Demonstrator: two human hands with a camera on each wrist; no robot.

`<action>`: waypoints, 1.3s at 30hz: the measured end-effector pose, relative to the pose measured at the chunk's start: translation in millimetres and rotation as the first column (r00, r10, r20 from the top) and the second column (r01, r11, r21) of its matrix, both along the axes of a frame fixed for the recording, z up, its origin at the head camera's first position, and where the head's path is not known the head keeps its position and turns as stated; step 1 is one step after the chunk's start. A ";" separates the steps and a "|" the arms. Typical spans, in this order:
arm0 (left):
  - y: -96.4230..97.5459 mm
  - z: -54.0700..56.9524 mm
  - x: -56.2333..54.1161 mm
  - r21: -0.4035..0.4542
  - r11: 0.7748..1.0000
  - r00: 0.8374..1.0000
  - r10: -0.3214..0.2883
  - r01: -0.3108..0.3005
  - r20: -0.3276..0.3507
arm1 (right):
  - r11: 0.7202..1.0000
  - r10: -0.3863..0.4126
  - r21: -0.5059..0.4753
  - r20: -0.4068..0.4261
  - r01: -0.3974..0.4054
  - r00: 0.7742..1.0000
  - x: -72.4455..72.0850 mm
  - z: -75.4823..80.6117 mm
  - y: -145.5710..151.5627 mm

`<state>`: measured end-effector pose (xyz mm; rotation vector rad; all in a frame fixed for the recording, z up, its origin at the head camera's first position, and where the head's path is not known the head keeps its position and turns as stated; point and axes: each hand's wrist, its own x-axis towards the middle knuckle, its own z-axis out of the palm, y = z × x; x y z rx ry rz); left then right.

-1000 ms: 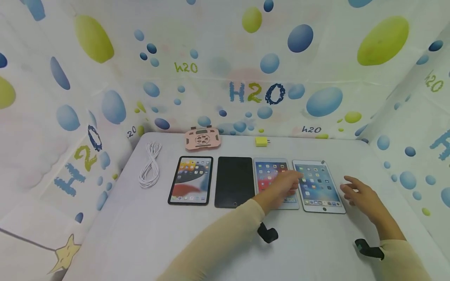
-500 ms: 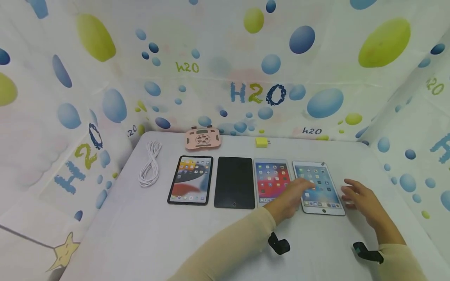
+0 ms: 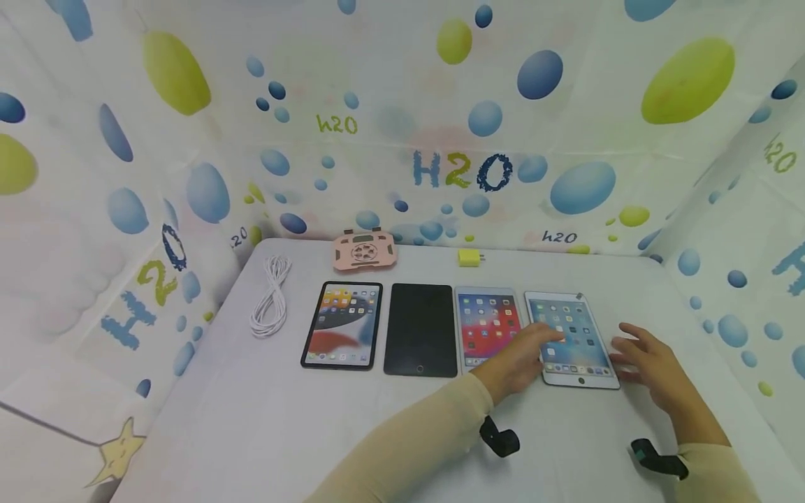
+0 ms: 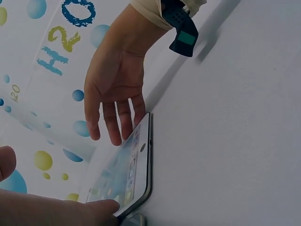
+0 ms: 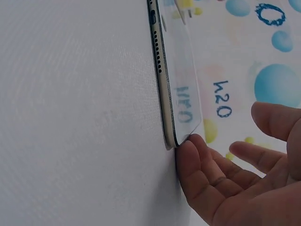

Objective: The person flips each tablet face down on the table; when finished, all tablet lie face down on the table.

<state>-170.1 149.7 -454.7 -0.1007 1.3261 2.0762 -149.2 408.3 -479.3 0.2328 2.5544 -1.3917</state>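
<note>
The rightmost white-framed rectangular tablet (image 3: 580, 344) showed pale blue; its white-framed rectangular neighbour (image 3: 483, 324) shaded from blue to red. Blue and lime ovals patterned the white fabric backdrop (image 3: 390, 77); the small boxy plug adapter (image 3: 468, 258) was yellow.

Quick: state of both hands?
Left hand: open, a finger extended over the rightmost tablet, no grip visible.
Right hand: open, fingers relaxed by that tablet's right edge, holding nothing.

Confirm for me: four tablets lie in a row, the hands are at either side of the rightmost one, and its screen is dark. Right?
Dark is wrong: the head view shows the rightmost tablet lit, with app icons. The rest stands: left hand and right hand flank it.
</note>
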 end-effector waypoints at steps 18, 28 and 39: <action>-2.2 -6.1 2.6 -0.030 0.999 1.000 -0.012 0.012 0.000 | 0.935 -0.003 -0.351 -0.147 -0.049 0.989 8.4 -2.0 -3.0; -4.7 -10.0 1.0 -0.104 0.967 0.960 -0.243 0.231 -0.135 | 0.728 0.081 -0.612 -0.371 -0.309 0.925 9.1 3.5 -18.1; -6.5 -7.4 -0.6 -0.138 0.977 0.964 -0.185 0.161 -0.189 | 0.606 0.150 -0.661 -0.452 -0.443 0.879 5.0 -2.8 -37.9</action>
